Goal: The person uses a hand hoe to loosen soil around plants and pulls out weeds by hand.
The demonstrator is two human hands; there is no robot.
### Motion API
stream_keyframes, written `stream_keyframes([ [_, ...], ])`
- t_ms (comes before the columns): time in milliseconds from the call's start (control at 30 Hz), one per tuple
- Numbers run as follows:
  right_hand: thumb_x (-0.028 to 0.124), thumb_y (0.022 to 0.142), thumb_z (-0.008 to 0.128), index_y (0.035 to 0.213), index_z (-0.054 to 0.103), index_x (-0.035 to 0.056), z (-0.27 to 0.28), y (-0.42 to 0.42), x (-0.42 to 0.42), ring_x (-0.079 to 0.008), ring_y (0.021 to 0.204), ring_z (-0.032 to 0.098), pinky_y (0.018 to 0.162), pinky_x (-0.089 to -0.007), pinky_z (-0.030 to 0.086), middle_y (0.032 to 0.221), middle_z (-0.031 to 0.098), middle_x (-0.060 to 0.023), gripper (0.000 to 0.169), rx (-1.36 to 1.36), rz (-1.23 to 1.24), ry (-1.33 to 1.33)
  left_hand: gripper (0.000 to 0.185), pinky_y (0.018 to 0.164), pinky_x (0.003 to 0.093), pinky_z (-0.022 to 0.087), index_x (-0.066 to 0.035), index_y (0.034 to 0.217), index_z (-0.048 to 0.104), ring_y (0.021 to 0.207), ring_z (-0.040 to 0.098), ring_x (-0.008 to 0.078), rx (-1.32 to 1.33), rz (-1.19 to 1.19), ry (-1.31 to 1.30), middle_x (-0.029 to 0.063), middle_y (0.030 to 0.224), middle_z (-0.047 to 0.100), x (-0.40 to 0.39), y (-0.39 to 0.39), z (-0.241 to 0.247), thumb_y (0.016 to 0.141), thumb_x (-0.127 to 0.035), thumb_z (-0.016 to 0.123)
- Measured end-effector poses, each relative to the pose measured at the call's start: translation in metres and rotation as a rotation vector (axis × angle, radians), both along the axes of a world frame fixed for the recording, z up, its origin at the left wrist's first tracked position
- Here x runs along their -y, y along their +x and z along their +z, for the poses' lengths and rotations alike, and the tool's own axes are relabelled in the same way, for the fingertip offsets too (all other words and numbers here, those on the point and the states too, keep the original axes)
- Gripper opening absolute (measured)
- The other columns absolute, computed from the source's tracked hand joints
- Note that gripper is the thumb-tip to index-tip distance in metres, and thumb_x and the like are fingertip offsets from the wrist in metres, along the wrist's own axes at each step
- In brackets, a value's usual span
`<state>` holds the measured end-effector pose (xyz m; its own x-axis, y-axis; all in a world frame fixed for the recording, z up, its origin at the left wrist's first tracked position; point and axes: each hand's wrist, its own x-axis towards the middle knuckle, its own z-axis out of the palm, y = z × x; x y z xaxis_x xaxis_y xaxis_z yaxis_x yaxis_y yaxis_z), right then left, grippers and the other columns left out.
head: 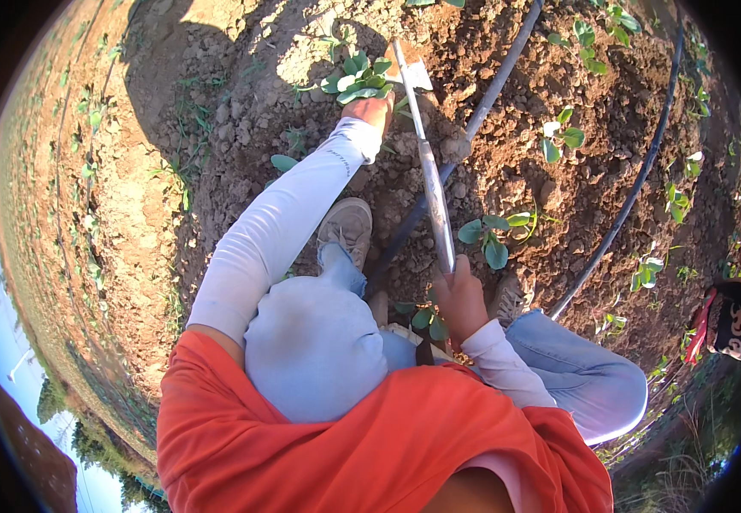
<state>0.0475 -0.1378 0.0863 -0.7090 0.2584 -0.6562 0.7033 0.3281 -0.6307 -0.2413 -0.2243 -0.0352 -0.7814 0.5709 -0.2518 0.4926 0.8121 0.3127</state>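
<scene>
My left hand is in the soil's shade at a leafy green seedling; the leaves partly hide its fingers, so whether it grips the plant cannot be told. A long-handled hoe slants up from my right hand, which is closed round the lower end of its handle. The hoe's metal blade rests at the soil just right of the seedling. Another broad-leaved seedling grows up and right of my right hand.
A thick grey hose crosses the soil under the hoe. A thinner dark irrigation line curves along on the right, among more seedlings. My shoe stands near the hose. A dark patterned cloth item lies at the far right.
</scene>
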Motion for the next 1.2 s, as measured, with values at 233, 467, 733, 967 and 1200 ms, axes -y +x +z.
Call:
stream_keyframes([
  [233, 0.010, 0.076, 0.057, 0.090, 0.040, 0.0014, 0.010, 0.012, 0.010, -0.0328, 0.063, 0.060, 0.055, -0.0387, 0.046, 0.068, 0.059, -0.0184, 0.023, -0.055, -0.075, -0.100, 0.024, 0.064, 0.0427, 0.046, -0.012, 0.095, 0.059, 0.075, 0.060, 0.0342, -0.014, -0.013, -0.027, 0.0162, 0.076, 0.061, 0.013, 0.006, 0.003, 0.087, -0.028, 0.043],
  [467, 0.015, 0.082, 0.054, 0.099, 0.045, 0.0011, 0.021, 0.002, -0.007, -0.0058, 0.045, 0.041, 0.039, -0.0224, 0.034, 0.060, 0.051, -0.0017, 0.024, -0.074, -0.371, -0.309, 0.029, 0.064, 0.0427, 0.048, -0.014, 0.103, 0.052, 0.073, 0.060, 0.0339, 0.218, -0.134, 0.032, 0.0152, 0.077, 0.061, 0.019, 0.021, 0.014, 0.076, -0.021, 0.057],
  [733, 0.014, 0.085, 0.051, 0.089, 0.045, 0.0047, 0.070, -0.028, -0.042, -0.0062, 0.040, 0.040, 0.036, -0.0206, 0.033, 0.055, 0.044, 0.0008, 0.012, 0.004, -0.486, -0.310, 0.032, 0.056, 0.0316, 0.048, -0.006, 0.105, 0.053, 0.066, 0.058, 0.0173, 0.579, 0.303, 0.490, 0.0059, 0.076, 0.060, 0.074, 0.000, 0.079, 0.082, -0.027, 0.057],
  [967, 0.015, 0.086, 0.051, 0.090, 0.046, 0.0031, 0.106, -0.029, -0.058, -0.0056, 0.040, 0.040, 0.035, -0.0203, 0.034, 0.055, 0.044, 0.0002, 0.014, 0.020, -0.448, -0.319, 0.025, 0.048, 0.0243, 0.047, -0.003, 0.099, 0.054, 0.057, 0.057, 0.0138, 0.796, 1.305, 1.375, 0.0066, 0.082, 0.062, 0.153, -0.056, 0.076, 0.085, -0.023, 0.055],
  [1200, 0.013, 0.086, 0.050, 0.089, 0.046, 0.0017, 0.111, -0.041, -0.066, -0.0059, 0.039, 0.041, 0.035, -0.0205, 0.034, 0.055, 0.045, -0.0002, 0.012, 0.054, -0.386, -0.304, 0.026, 0.083, 0.0370, 0.045, -0.016, 0.100, 0.055, 0.092, 0.054, 0.0317, -0.186, 0.144, 0.393, 0.0068, 0.102, 0.058, 0.051, -0.027, 0.050, 0.074, -0.015, 0.056],
])
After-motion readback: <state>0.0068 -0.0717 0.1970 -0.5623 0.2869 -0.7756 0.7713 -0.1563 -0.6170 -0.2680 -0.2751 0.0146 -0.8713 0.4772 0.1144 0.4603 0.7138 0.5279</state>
